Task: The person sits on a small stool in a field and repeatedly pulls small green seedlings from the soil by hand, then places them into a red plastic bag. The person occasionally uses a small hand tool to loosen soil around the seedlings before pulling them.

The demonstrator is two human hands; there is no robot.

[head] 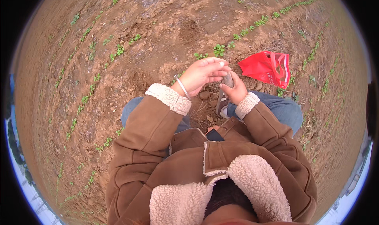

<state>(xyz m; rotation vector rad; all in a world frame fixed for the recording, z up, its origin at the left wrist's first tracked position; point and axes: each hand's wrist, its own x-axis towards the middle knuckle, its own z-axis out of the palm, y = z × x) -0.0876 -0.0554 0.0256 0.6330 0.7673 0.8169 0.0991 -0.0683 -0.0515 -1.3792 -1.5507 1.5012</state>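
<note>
My left hand (201, 75), with a pale bangle (182, 86) at its wrist, is raised over the soil, its fingers bent towards my right hand. My right hand (235, 88) grips a greyish, dirt-coloured object (227, 80) between thumb and fingers; what it is I cannot tell. The fingertips of my left hand are close above that object, and whether they touch it is unclear. A red fabric bag (260, 65) with loop handles lies on the ground just to the right of my hands.
Rows of small green seedlings (219, 50) cross the brown, cloddy soil (165, 26). My bent knees in blue jeans (288, 111) flank the hands, and a brown shoe (221, 103) rests on the soil below them. Dirt clods (205, 95) lie between my legs.
</note>
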